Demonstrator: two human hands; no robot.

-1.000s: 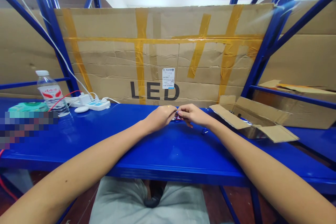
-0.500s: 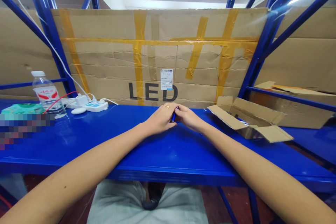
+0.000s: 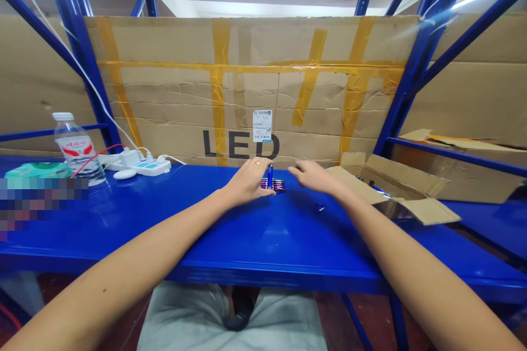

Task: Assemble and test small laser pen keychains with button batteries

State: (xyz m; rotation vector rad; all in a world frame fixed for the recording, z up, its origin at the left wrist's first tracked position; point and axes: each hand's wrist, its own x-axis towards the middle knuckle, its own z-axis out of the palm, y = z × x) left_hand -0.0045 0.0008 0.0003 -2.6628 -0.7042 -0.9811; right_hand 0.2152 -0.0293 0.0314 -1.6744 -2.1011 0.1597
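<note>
Just below the LED cardboard (image 3: 247, 93), head view, I see the left hand (image 3: 246, 182) pinching a small blue cylinder (image 3: 269, 175) upright over the pile of parts (image 3: 277, 186) — the right hand (image 3: 315, 175) is beside it, slack and empty. I judge this a holding step; any next grasp needs a fine pinch.

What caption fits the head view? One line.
Left hand holds a small blue cylinder upright; right hand hovers open beside it.

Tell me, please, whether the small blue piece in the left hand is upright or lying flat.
Upright: the small blue piece stands on end, pinched in the left hand, just above the blue shelf.
</note>
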